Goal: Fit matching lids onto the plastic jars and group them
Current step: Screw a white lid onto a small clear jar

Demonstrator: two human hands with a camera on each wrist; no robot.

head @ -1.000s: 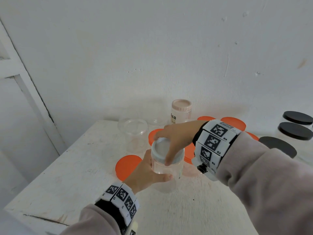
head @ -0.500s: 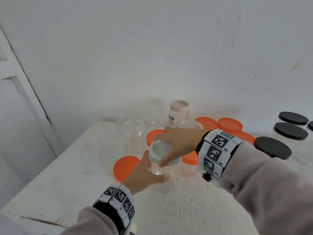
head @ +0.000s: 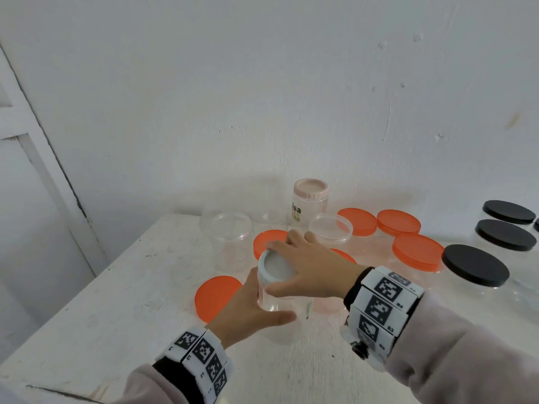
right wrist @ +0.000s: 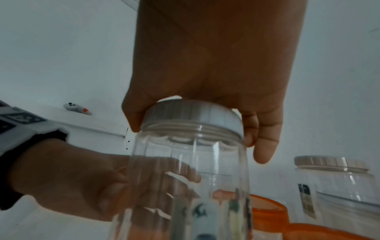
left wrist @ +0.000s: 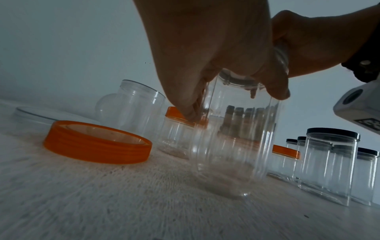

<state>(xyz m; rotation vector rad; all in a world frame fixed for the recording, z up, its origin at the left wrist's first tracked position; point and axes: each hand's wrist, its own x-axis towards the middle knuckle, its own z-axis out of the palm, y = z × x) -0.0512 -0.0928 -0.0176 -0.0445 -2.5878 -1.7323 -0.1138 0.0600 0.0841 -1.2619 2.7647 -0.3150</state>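
Materials and finish, bench centre.
Jar [head: 280, 310]: clear glossy plastic, ribbed wall. Its lid [head: 275, 269]: matt grey-white plastic, ridged rim. Loose lid [head: 217, 295], centre left: translucent orange plastic. Table [head: 96, 322]: rough, scuffed white paint.

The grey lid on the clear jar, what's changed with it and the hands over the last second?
The right hand has turned on the grey lid: its thumb now lies across the near rim instead of pointing down, consistent with screwing. The left hand still holds the clear jar in the same spot on the table. The loose orange lid stayed put.
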